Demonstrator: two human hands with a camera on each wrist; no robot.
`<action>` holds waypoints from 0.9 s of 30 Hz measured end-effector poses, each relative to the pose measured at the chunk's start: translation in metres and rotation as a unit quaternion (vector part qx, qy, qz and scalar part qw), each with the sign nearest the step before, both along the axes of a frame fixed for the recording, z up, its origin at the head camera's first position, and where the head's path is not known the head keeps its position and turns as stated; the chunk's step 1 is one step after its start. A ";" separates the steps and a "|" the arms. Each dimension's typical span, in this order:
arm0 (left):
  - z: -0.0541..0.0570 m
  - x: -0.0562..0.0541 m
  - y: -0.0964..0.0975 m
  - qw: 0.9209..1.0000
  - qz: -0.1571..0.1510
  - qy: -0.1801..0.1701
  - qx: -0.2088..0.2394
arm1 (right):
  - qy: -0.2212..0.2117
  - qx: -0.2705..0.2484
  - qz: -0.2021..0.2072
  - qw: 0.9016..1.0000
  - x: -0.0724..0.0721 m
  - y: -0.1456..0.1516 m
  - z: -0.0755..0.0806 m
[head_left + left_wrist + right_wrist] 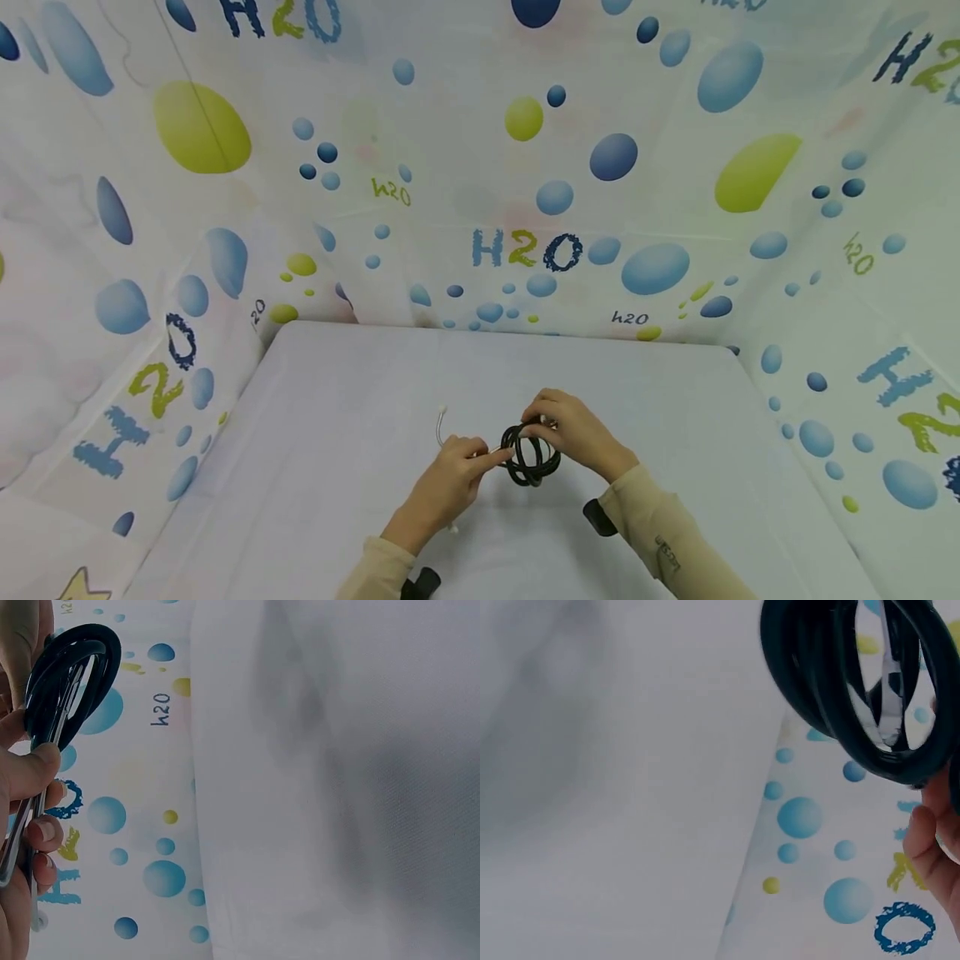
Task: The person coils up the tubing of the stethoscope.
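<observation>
Where under the right hand's fingers (553, 406), black coil (528, 477) hidden.

Left hand (448, 477) and right hand (576, 427) close together, several fingers (45, 829) curled, forearms (667, 529) angled inward

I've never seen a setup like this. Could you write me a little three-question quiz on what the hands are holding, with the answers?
1. What colour is the coil?
2. Which hand holds the metal rods?
A. the left
B. the right
3. True or false: neither hand touches the coil.

Key:
1. Black.
2. A, the left hand.
3. False; the right hand grips it.
</observation>
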State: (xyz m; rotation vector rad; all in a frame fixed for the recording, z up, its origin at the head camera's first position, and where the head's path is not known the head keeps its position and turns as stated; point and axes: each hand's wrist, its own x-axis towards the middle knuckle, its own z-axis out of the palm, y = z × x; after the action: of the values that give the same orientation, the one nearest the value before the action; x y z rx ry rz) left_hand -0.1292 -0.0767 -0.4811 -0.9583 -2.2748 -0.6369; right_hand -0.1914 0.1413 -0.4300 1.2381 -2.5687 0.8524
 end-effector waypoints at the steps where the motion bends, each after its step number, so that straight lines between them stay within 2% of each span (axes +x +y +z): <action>1: 0.000 0.000 0.000 1.000 0.002 -0.001 0.000 | 0.026 0.002 -0.012 1.000 0.001 0.000 -0.001; 3: 0.001 -0.001 -0.001 1.000 0.006 -0.004 0.000 | 0.075 0.005 -0.039 0.996 0.002 -0.002 -0.003; 5: 0.001 -0.001 -0.001 1.000 0.011 -0.006 0.000 | 0.091 -0.012 -0.061 0.994 0.005 -0.004 -0.003; 7: 0.000 -0.002 -0.002 1.000 0.017 -0.010 0.002 | 0.081 -0.038 -0.073 0.993 0.009 -0.006 -0.002; 10: -0.001 -0.003 -0.002 1.000 0.021 -0.014 0.005 | 0.043 -0.073 -0.062 0.994 0.013 -0.010 0.004; 12: -0.002 -0.003 -0.001 1.000 0.019 -0.015 0.007 | 0.041 -0.062 -0.053 0.996 0.014 -0.012 0.008; 15: -0.003 -0.004 0.000 1.000 0.016 -0.013 0.010 | 0.100 0.001 -0.064 0.993 0.013 -0.012 0.012; 18: -0.003 -0.004 -0.001 1.000 0.017 -0.007 0.019 | 0.181 0.047 -0.106 0.977 0.010 -0.010 0.010; 20: -0.002 -0.005 -0.003 0.999 0.020 -0.003 0.025 | 0.215 0.046 -0.132 0.967 0.010 -0.009 0.007; 23: 0.000 -0.005 -0.004 0.999 0.026 0.000 0.028 | 0.217 0.019 -0.140 0.966 0.012 -0.009 0.002; 27: 0.000 -0.005 -0.006 0.999 0.030 0.002 0.017 | 0.191 -0.003 -0.117 0.975 0.017 -0.013 -0.005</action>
State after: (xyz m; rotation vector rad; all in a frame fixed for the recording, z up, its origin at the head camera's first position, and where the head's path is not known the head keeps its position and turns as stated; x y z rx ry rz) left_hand -0.1341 -0.0822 -0.4810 -0.8700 -2.2724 -0.6451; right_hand -0.1744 0.1285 -0.4352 0.9605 -2.3337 0.5143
